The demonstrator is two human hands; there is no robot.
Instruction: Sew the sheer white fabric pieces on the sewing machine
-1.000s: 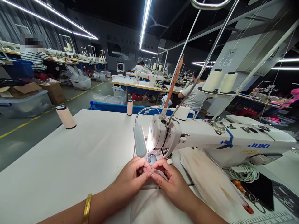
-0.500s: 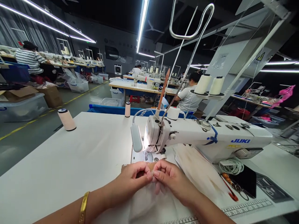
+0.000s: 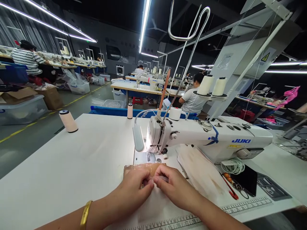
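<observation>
My left hand [image 3: 134,188], with a gold bracelet [image 3: 85,213] at the wrist, is closed in a pinch on thin sheer pale fabric [image 3: 152,206]. Fingertip to fingertip with it, my right hand [image 3: 176,187] pinches the same fabric. The cloth hangs below the fingers, and its pinched edge is mostly hidden. Just beyond both hands, a brown piece covered with shiny clear tape [image 3: 144,167] lies before the needle area of the white sewing machine [image 3: 189,134]. A small lamp [image 3: 138,137] lights that spot.
Pale sheer fabric pieces [image 3: 201,172] lie under the machine arm. To their right are coiled white cable [image 3: 232,166], a black phone [image 3: 247,180] and red-handled scissors [image 3: 233,194]. A ruler strip [image 3: 247,205] runs along the front edge. Peach thread cones [image 3: 68,121] stand at the back left.
My fingertips have shifted slightly left and down, still pinching the fabric. More of the brown taped piece shows behind them. The whole view has shifted a little.
</observation>
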